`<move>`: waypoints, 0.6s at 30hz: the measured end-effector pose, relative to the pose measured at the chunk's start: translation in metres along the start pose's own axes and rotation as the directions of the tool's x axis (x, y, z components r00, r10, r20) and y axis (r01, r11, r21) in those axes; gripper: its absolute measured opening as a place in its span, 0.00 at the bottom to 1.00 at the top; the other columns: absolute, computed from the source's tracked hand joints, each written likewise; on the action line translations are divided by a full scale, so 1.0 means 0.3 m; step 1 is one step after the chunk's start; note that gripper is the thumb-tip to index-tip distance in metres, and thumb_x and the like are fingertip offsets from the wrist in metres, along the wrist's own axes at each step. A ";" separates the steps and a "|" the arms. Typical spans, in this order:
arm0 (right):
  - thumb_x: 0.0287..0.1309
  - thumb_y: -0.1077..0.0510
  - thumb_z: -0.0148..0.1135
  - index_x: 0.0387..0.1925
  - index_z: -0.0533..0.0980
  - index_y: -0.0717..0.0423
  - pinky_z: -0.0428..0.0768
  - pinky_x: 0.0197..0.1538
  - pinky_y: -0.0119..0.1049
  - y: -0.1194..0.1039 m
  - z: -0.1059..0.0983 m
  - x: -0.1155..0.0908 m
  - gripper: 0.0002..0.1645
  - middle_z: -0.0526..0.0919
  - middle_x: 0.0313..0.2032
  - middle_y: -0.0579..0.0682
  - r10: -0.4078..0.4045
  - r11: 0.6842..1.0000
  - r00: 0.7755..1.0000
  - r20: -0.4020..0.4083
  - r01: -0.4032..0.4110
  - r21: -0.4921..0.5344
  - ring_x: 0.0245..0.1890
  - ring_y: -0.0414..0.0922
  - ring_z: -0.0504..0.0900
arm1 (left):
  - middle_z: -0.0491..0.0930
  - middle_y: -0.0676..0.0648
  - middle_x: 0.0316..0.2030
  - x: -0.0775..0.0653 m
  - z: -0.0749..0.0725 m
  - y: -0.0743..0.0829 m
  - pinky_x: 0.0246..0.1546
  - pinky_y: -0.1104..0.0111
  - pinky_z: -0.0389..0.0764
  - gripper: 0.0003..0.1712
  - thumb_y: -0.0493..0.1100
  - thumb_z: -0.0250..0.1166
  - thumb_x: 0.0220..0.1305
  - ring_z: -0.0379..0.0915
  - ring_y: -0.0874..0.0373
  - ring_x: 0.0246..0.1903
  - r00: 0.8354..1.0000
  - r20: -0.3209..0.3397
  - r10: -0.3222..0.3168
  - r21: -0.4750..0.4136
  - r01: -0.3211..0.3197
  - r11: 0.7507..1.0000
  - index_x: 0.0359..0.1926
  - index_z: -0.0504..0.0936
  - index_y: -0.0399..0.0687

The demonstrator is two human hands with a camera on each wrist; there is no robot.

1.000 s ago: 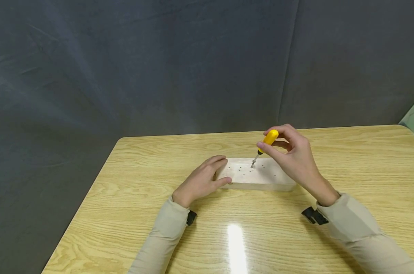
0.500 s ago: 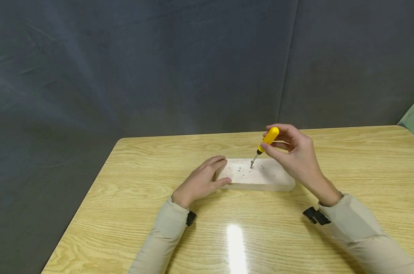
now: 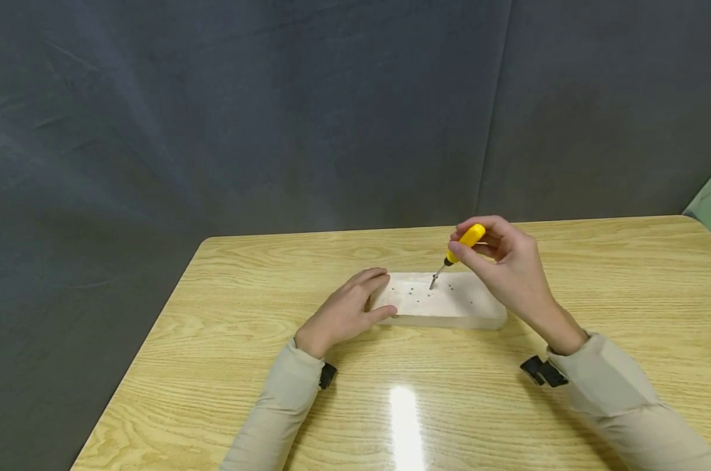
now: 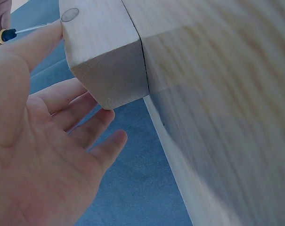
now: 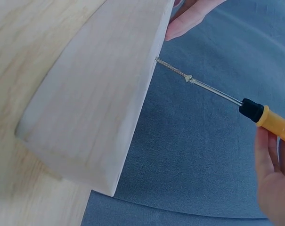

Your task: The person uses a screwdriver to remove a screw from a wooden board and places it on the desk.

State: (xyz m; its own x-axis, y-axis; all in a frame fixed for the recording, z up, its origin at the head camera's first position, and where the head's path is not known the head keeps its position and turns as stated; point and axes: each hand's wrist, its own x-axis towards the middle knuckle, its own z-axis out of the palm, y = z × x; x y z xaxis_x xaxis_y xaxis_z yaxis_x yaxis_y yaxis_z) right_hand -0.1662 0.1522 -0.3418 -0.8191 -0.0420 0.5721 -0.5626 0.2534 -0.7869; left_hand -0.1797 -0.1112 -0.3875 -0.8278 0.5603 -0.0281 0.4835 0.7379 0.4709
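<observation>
The right hand [image 3: 511, 271] pinches the yellow screwdriver [image 3: 469, 238] by its handle between thumb and fingers; the shaft slants down from them to 1 screw [image 5: 173, 68], its point at the wooden block [image 3: 443, 305]. The left hand [image 3: 342, 311] holds the block's end between thumb and parted fingers.

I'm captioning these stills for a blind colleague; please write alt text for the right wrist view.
A yellow-handled screwdriver, held in the right hand, is set against the head of a metal screw whose tip meets a pale wooden block. Part of the left hand shows at the block's edge near the top, with blue cloth behind.
</observation>
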 end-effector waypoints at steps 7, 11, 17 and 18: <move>0.50 0.75 0.70 0.45 0.81 0.68 0.84 0.41 0.21 0.002 -0.001 -0.003 0.18 0.84 0.38 0.34 -0.005 1.000 1.000 0.017 0.005 -0.022 0.36 0.31 0.85 | 0.58 0.47 0.75 0.001 0.000 0.001 0.75 0.58 0.60 0.41 0.62 0.57 0.71 0.52 0.53 0.76 1.000 0.000 0.000 0.004 0.000 1.000 0.74 0.62 0.44; 0.48 0.75 0.72 0.46 0.82 0.66 0.83 0.42 0.21 0.003 -0.001 -0.005 0.20 0.81 0.39 0.39 -0.015 0.999 1.000 0.011 0.015 -0.040 0.37 0.31 0.84 | 0.59 0.47 0.75 0.002 0.001 0.001 0.75 0.58 0.60 0.40 0.62 0.57 0.71 0.53 0.53 0.75 1.000 -0.003 0.004 0.008 -0.004 1.000 0.74 0.63 0.43; 0.45 0.76 0.73 0.46 0.83 0.66 0.84 0.41 0.22 0.005 0.001 -0.003 0.22 0.80 0.39 0.40 -0.026 0.999 1.000 -0.002 0.026 -0.033 0.36 0.31 0.84 | 0.59 0.48 0.75 0.002 0.000 0.003 0.75 0.58 0.60 0.40 0.61 0.57 0.71 0.53 0.53 0.75 1.000 -0.003 -0.001 0.011 0.001 1.000 0.74 0.63 0.43; 0.45 0.76 0.73 0.46 0.83 0.66 0.84 0.41 0.22 0.005 0.001 -0.003 0.22 0.80 0.39 0.40 -0.026 0.999 1.000 -0.003 0.026 -0.030 0.36 0.31 0.84 | 0.59 0.48 0.75 0.002 0.000 0.004 0.75 0.58 0.60 0.40 0.62 0.58 0.71 0.53 0.53 0.75 1.000 -0.002 -0.002 0.011 0.002 1.000 0.74 0.63 0.43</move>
State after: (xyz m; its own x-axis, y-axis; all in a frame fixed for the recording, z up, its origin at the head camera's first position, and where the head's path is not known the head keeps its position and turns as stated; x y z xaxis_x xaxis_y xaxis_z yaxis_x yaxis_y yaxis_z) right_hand -0.1664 0.1523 -0.3435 -0.8042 -0.0460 0.5926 -0.5796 0.2815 -0.7647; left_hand -0.1796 -0.1100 -0.3870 -0.8292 0.5583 -0.0272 0.4850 0.7428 0.4615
